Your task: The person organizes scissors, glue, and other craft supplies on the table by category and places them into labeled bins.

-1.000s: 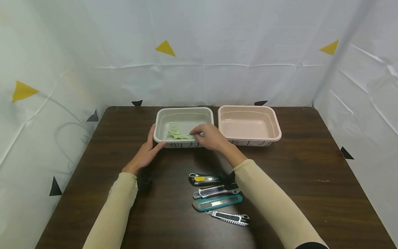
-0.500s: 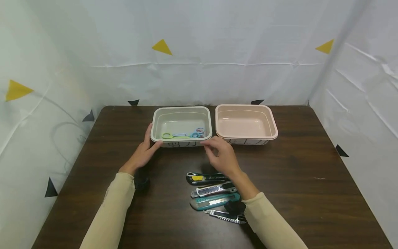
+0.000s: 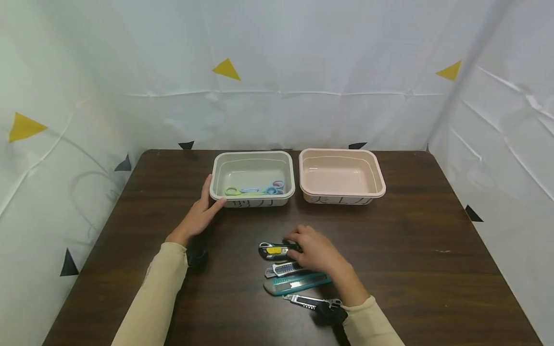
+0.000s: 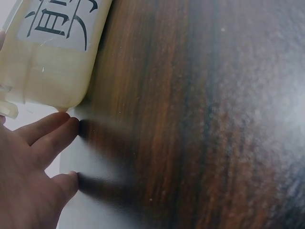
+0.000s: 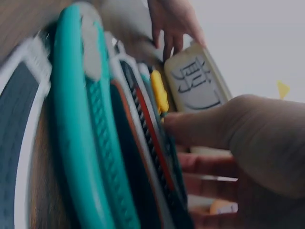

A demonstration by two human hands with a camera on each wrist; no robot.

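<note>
Dark brown wood grain covers the bench (image 3: 411, 230), which stands inside a white fabric enclosure marked with yellow and black triangles. A person in cream long sleeves reaches over it with both arms.

The left hand (image 3: 200, 215) lies palm down at the near left corner of a pale green tray (image 3: 215, 179). Its fingers are straight and relaxed, with the thumb tip touching the tray's front wall and the fingertips along its left side; it grips nothing. The left forearm runs back toward the person at a slant, resting low over the bench. In the left wrist view the fingertips (image 4: 57, 131) sit just below the tray's labelled wall (image 4: 52, 57).

The right hand (image 3: 315, 251) is lowered onto a row of four utility knives lying side by side near the front middle of the bench. Its fingers are bent over the farthest one, a black knife with a yellow slider (image 3: 274, 250), and touch its right end; whether they have closed round it cannot be told. A grey knife (image 3: 279, 270) lies partly under the hand, a teal knife (image 3: 292, 283) lies just in front of that, and a silver knife (image 3: 309, 302) lies nearest the person, beside the right wrist.

Inside the green tray lie scissors (image 3: 253, 190) with green and blue handles. A pink tray (image 3: 381, 180) stands just to the right of the green one.
</note>
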